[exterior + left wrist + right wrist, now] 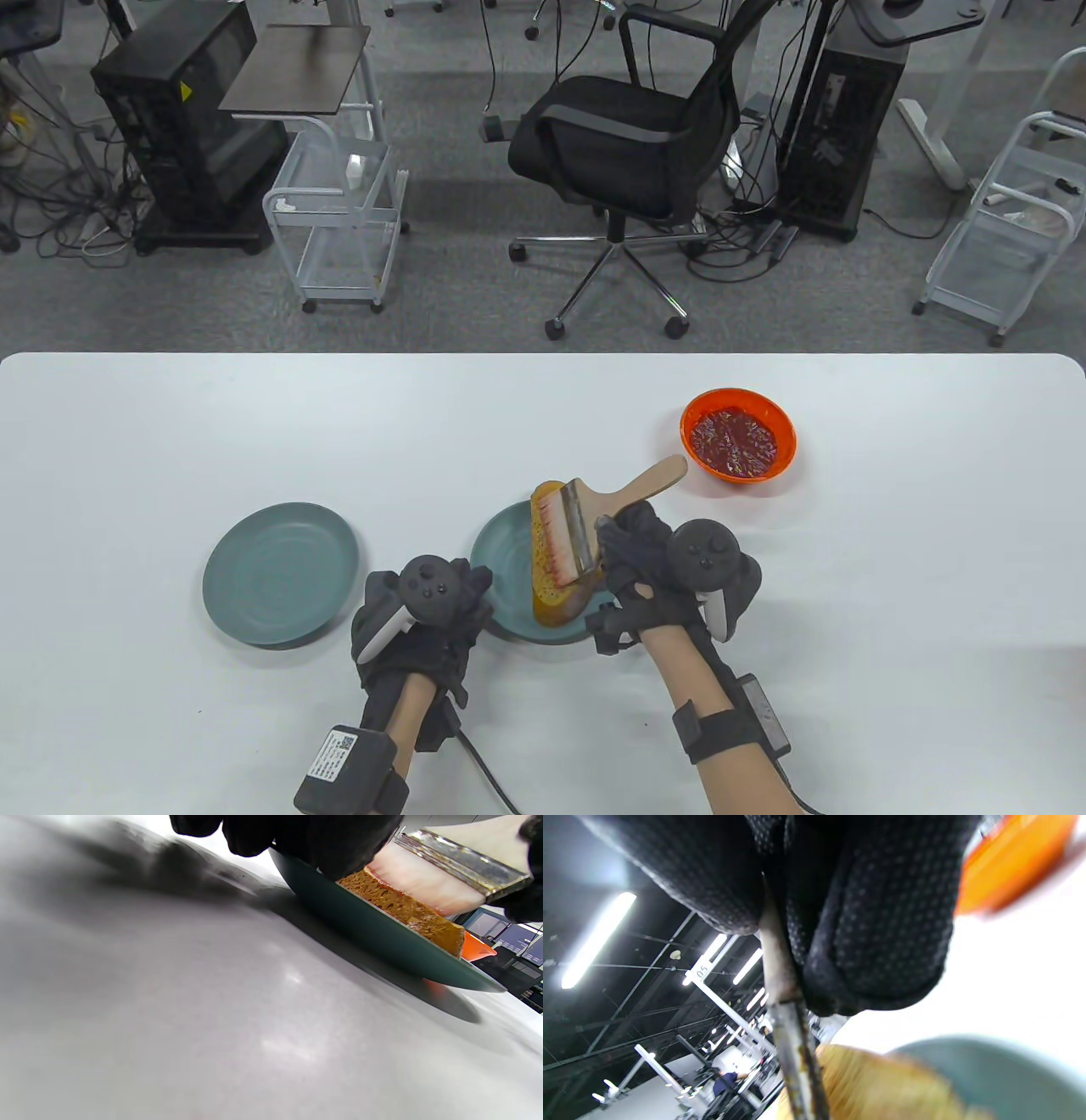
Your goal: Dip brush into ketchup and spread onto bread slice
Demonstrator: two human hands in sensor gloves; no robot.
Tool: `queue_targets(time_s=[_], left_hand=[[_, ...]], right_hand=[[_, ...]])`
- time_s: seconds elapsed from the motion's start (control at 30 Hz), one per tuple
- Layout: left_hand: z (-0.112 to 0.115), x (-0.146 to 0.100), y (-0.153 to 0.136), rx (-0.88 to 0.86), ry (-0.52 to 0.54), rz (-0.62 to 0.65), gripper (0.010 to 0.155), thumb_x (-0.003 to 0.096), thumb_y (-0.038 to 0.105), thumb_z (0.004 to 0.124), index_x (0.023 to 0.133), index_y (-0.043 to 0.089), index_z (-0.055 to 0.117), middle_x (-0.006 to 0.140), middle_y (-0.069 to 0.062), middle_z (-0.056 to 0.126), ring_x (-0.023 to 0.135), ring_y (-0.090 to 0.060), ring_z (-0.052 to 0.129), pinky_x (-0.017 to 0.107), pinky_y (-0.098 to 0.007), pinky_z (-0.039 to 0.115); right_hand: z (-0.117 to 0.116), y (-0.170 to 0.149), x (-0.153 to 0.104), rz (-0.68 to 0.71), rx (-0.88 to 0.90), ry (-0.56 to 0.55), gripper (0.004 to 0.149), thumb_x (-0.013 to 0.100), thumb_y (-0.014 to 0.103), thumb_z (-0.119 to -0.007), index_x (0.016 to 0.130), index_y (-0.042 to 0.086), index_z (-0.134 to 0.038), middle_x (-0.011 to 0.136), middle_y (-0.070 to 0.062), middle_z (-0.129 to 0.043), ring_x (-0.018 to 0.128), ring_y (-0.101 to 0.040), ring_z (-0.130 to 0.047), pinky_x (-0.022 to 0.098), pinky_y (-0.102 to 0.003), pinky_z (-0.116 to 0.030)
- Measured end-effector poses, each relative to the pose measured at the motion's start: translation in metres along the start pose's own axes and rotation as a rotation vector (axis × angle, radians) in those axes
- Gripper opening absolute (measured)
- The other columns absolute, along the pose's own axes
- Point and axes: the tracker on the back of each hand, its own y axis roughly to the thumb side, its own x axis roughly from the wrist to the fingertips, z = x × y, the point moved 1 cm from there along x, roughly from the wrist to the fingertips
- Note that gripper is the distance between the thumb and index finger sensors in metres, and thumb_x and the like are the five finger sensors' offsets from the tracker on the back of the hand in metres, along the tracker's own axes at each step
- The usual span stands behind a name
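Observation:
A toasted bread slice [551, 587] streaked with red lies on a teal plate [501, 552] in the table view. My right hand [624, 531] grips the wooden handle of a flat brush [653, 480], whose bristles lie on the slice's far half. My left hand [471, 586] holds the plate's near-left rim. The orange bowl of ketchup [738, 433] stands to the far right of the plate. The left wrist view shows my fingers [314, 840] on the plate rim [382, 942], the bread [403, 910] and the bristles [420, 882]. The right wrist view shows fingers [874, 921] around the brush [793, 1043], above the bread [865, 1086].
A second teal plate [280, 573], with nothing on it, sits to the left of my left hand. The white table [127, 441] ends at its far edge; an office chair [628, 144] and carts stand beyond it.

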Motion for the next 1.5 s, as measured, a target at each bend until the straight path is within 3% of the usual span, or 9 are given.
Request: queue_targets(time_s=[0.13, 0.33, 0.47, 0.63, 0.87, 0.97, 1.2, 1.37, 1.5], left_hand=[[0.000, 0.000, 0.001, 0.009, 0.000, -0.006, 0.051, 0.0643, 0.039, 0.066, 0.112, 0.023, 0.060, 0.118, -0.014, 0.049, 0.109, -0.044, 0.041, 0.072, -0.059, 0.037], [0.000, 0.000, 0.001, 0.008, 0.002, -0.006, 0.051, 0.0642, 0.040, 0.066, 0.112, 0.023, 0.060, 0.118, -0.015, 0.049, 0.109, -0.044, 0.041, 0.072, -0.059, 0.037], [0.000, 0.000, 0.001, 0.003, -0.001, -0.004, 0.051, 0.0643, 0.040, 0.066, 0.112, 0.023, 0.060, 0.118, -0.015, 0.049, 0.109, -0.044, 0.041, 0.072, -0.059, 0.037], [0.000, -0.001, 0.001, 0.009, -0.003, -0.006, 0.051, 0.0644, 0.040, 0.066, 0.112, 0.023, 0.060, 0.118, -0.015, 0.049, 0.109, -0.044, 0.041, 0.072, -0.059, 0.037], [0.001, -0.001, 0.001, 0.006, -0.005, -0.007, 0.051, 0.0644, 0.040, 0.066, 0.113, 0.023, 0.059, 0.119, -0.015, 0.049, 0.109, -0.045, 0.041, 0.072, -0.059, 0.037], [0.001, -0.001, 0.000, 0.001, -0.005, -0.007, 0.051, 0.0644, 0.039, 0.066, 0.113, 0.023, 0.059, 0.119, -0.015, 0.049, 0.109, -0.045, 0.041, 0.072, -0.059, 0.037], [0.001, -0.001, 0.001, 0.006, -0.007, -0.007, 0.051, 0.0643, 0.040, 0.066, 0.113, 0.023, 0.059, 0.119, -0.015, 0.049, 0.109, -0.045, 0.041, 0.072, -0.059, 0.037], [0.001, -0.001, 0.001, 0.007, -0.007, -0.007, 0.051, 0.0644, 0.040, 0.066, 0.113, 0.023, 0.059, 0.119, -0.015, 0.049, 0.109, -0.045, 0.041, 0.072, -0.059, 0.037], [0.001, -0.001, 0.001, 0.003, -0.007, -0.007, 0.051, 0.0645, 0.040, 0.065, 0.113, 0.024, 0.059, 0.119, -0.015, 0.049, 0.109, -0.045, 0.041, 0.072, -0.059, 0.037]], right_hand=[[0.007, 0.003, 0.000, 0.015, 0.024, -0.032, 0.046, 0.049, 0.030, -0.089, 0.084, 0.001, -0.079, 0.067, -0.024, -0.092, 0.041, -0.030, -0.114, 0.024, -0.030, -0.103], [-0.023, 0.006, -0.008, -0.066, 0.235, 0.132, 0.046, 0.048, 0.028, -0.090, 0.084, 0.000, -0.080, 0.067, -0.026, -0.092, 0.041, -0.032, -0.113, 0.024, -0.032, -0.102], [-0.018, 0.002, -0.006, -0.027, 0.108, 0.086, 0.046, 0.048, 0.029, -0.090, 0.083, 0.000, -0.080, 0.066, -0.025, -0.093, 0.040, -0.031, -0.114, 0.023, -0.031, -0.102], [0.008, 0.000, 0.002, 0.031, -0.034, -0.041, 0.046, 0.048, 0.030, -0.089, 0.083, 0.001, -0.080, 0.065, -0.024, -0.093, 0.039, -0.029, -0.114, 0.022, -0.030, -0.103], [-0.012, 0.004, -0.004, -0.027, 0.159, 0.079, 0.046, 0.048, 0.029, -0.090, 0.083, 0.001, -0.081, 0.066, -0.025, -0.093, 0.039, -0.030, -0.114, 0.022, -0.030, -0.103], [-0.018, 0.006, -0.005, -0.026, 0.136, 0.089, 0.046, 0.048, 0.028, -0.090, 0.083, 0.000, -0.081, 0.065, -0.025, -0.093, 0.039, -0.031, -0.114, 0.021, -0.031, -0.103], [0.013, 0.006, 0.002, 0.087, -0.080, -0.081, 0.046, 0.048, 0.031, -0.089, 0.083, 0.002, -0.080, 0.066, -0.023, -0.093, 0.039, -0.028, -0.114, 0.022, -0.028, -0.103], [-0.008, 0.007, -0.002, -0.058, 0.193, 0.067, 0.046, 0.048, 0.029, -0.090, 0.083, 0.000, -0.080, 0.066, -0.025, -0.093, 0.038, -0.031, -0.113, 0.021, -0.031, -0.102], [-0.014, 0.009, -0.005, -0.025, 0.084, 0.093, 0.046, 0.048, 0.029, -0.090, 0.083, 0.000, -0.081, 0.065, -0.025, -0.093, 0.038, -0.030, -0.114, 0.020, -0.031, -0.102]])
